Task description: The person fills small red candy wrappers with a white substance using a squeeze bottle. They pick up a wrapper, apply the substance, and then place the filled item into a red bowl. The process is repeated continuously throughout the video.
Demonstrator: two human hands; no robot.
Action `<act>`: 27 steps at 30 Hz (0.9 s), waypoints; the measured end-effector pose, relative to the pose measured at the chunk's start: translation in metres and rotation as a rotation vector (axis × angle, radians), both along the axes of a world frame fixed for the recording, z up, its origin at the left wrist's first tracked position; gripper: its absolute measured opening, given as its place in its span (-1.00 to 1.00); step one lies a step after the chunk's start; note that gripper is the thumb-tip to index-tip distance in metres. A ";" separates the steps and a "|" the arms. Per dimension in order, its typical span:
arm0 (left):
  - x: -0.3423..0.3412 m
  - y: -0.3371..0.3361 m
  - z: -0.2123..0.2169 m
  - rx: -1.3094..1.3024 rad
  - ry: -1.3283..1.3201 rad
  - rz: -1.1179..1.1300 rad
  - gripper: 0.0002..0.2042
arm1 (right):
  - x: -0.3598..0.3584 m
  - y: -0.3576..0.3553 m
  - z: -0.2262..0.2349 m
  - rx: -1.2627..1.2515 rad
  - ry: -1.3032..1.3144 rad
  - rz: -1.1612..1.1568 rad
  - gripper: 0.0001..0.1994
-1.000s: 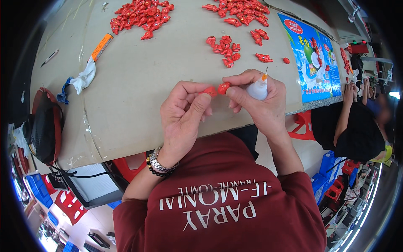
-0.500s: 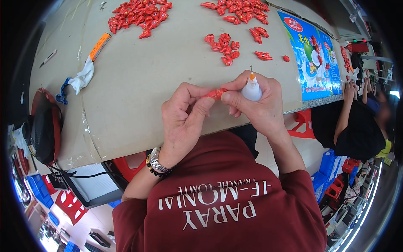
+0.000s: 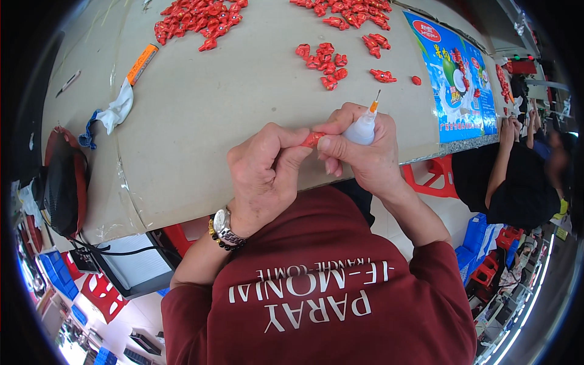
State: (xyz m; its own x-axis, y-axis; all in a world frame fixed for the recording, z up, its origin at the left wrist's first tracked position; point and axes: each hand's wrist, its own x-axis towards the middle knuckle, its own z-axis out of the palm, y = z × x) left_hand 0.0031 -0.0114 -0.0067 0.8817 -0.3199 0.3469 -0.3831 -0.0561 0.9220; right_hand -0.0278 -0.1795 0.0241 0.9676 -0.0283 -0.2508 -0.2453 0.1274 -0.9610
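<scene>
Red, glossy piece [image 3: 312, 140], small, held up over the near edge of the counter [image 3: 201, 121], between the two hands. Left hand [image 3: 264, 167]: grip clamped on the piece's left end, thumb against bent forefinger. Right hand [image 3: 372, 149]: thumb and forefinger together on the right end; same hand carries a white bottle [image 3: 361, 129], tucked behind the forefinger, its orange neck [image 3: 373, 107] and thin needle [image 3: 378, 95] pointing up and away from the body. Fingers hide most of the piece; whether it is one part or two joined cannot be told.

Handling, by judgement: piece looks very light and stiff, likely hard plastic, shiny enough to slip if pinched at a rounded tip. Best hold: fingertip pads on opposite sides near each end, middle left bare, light pressure. Bottle probably soft-walled; a hard squeeze could push out its contents, so hold it loosely by the body and keep fingers off the needle, which looks easily bent.

Beyond the hands: loose cluster of red pieces [image 3: 322, 64], a lone piece [image 3: 383, 76], a small round red bit [image 3: 416, 80] just right of it. Larger heap [image 3: 201, 23] at far left. Blue printed sheet [image 3: 450, 79] lies to the right; white cloth [image 3: 118, 109] to the left, touching an orange stick-like thing [image 3: 142, 64]
</scene>
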 end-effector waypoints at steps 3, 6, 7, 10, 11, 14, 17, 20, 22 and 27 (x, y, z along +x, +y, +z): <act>0.002 0.000 0.000 0.006 -0.002 -0.018 -0.95 | 0.000 0.001 -0.004 -0.002 -0.028 0.001 -0.92; 0.002 0.001 -0.004 0.013 -0.021 -0.032 -0.95 | -0.001 0.001 -0.007 -0.042 -0.016 0.012 -0.92; 0.002 0.001 -0.005 0.022 -0.021 -0.036 -0.96 | -0.002 0.001 -0.008 -0.046 -0.020 0.010 -0.91; 0.002 0.000 -0.006 0.043 -0.022 -0.035 -0.95 | -0.003 0.003 -0.012 -0.056 -0.029 -0.006 -0.91; 0.001 0.000 -0.006 0.049 -0.023 -0.033 -0.95 | -0.004 0.004 -0.014 -0.060 -0.028 -0.018 -0.90; 0.001 -0.001 -0.006 0.066 0.031 -0.038 -0.95 | -0.004 0.003 -0.020 -0.051 -0.039 -0.023 -0.91; 0.002 -0.004 -0.007 0.022 0.081 -0.037 -0.95 | -0.003 0.003 -0.024 -0.047 -0.057 -0.038 -0.93; 0.003 -0.006 -0.008 0.048 0.140 -0.024 -0.94 | -0.001 0.003 -0.025 -0.060 -0.079 -0.057 -0.94; 0.003 -0.007 -0.008 0.063 0.167 -0.018 -0.94 | -0.003 0.004 -0.027 -0.062 -0.072 -0.077 -0.94; 0.004 -0.009 -0.014 0.021 0.159 -0.026 -0.93 | -0.002 0.003 -0.032 -0.059 -0.146 -0.093 -0.90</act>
State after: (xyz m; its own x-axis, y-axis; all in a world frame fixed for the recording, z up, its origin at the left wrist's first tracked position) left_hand 0.0072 -0.0206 -0.0205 0.9164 -0.3489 0.1961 -0.2336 -0.0685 0.9699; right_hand -0.0294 -0.1760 -0.0080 0.9861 -0.1302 -0.1032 -0.0925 0.0855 -0.9920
